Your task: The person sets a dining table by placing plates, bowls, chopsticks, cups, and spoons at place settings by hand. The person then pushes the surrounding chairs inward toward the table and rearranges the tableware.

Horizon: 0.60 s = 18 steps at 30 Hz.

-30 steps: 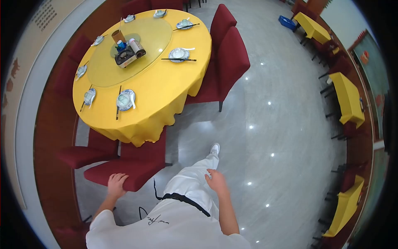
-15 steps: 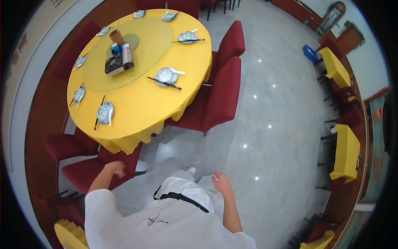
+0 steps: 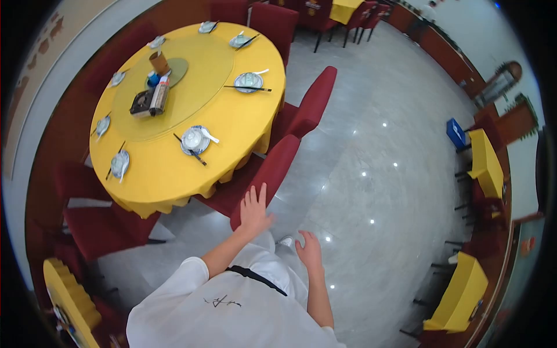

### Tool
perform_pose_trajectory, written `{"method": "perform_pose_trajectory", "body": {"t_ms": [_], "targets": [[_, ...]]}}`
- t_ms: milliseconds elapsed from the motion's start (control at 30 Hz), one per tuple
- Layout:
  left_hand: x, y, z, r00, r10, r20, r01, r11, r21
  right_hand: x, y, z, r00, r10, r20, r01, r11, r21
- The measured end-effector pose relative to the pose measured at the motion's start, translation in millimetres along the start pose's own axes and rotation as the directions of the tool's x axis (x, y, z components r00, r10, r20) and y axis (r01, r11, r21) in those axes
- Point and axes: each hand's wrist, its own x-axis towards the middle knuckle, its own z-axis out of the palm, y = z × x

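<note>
My left hand is open, its fingers spread, over the lower end of the nearest red chair's backrest. From this angle I cannot tell whether the fingertips touch the upholstery. Lower and to the right, my right hand hangs in front of my body above the floor, fingers apart, nothing visible in it. The chair stands at a round table with a yellow tablecloth. Closest on the cloth is a place setting, a blue-and-white plate with a bowl, a white spoon and dark chopsticks.
A portable gas stove and a brown chopstick holder stand on the table's turntable. Another red chair is farther along. At the right are smaller yellow-clothed tables and a blue bin. A person stands far back.
My left hand has swung forward and right to the chair back, its fingers spreading. My view has moved rightward and forward past the table. My right hand's fingers have straightened.
</note>
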Motion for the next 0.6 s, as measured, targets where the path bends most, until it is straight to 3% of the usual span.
{"method": "perform_pose_trajectory", "body": {"t_ms": [67, 200, 367, 500, 600], "targets": [[19, 11, 3, 0.992, -0.122, 0.030, 0.122, 0.993, 0.007, 50, 2, -27, 0.988, -0.153, 0.025, 0.153, 0.988, -0.009], [34, 16, 3, 0.976, -0.217, 0.011, 0.217, 0.975, -0.038, 154, -42, -63, 0.902, -0.399, 0.164, 0.420, 0.899, -0.125], [35, 17, 6, 0.965, -0.260, 0.034, 0.262, 0.964, -0.051, 248, -92, -40, 0.614, -0.686, 0.391, 0.785, 0.581, -0.213], [42, 12, 2, 0.939, -0.341, 0.039, 0.343, 0.934, -0.104, 297, -106, -16, 0.386, -0.651, 0.653, 0.918, 0.339, -0.205], [47, 27, 6, 0.814, -0.579, 0.054, 0.581, 0.805, -0.121, 315, -108, -9, 0.224, -0.659, 0.718, 0.969, 0.230, -0.092]]}}
